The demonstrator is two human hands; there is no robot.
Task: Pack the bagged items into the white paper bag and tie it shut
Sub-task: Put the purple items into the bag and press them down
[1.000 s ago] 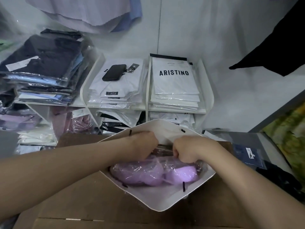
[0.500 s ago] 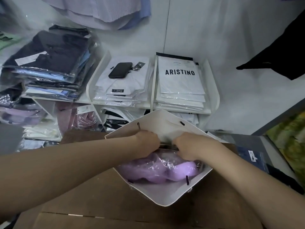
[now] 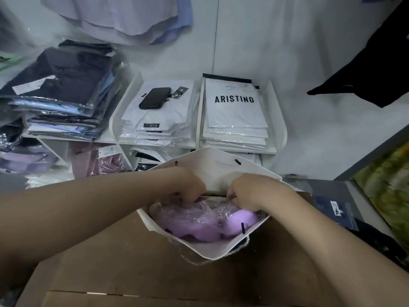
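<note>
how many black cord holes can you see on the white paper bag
3: two on the far wall of the white paper bag, one at left and one at right, and one on the near wall. A fourth may be hidden.

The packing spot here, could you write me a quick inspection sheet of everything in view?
Surface: brown cardboard box, flaps shut, serves as the work top.
Job's things: white paper bag stands open on it; a lilac garment in clear plastic sits inside; a cord handle hangs over the near rim, untied.
Clutter: black phone lies on a white shirt stack; navy packet to the right.
Grippers: left hand and right hand both reach into the bag's mouth, fingers curled on the plastic.
Cables: nothing seen.
Surroundings: white shelf of bagged shirts, one packet marked ARISTINO; dark bagged stack on the left; clothes hang above.
</note>
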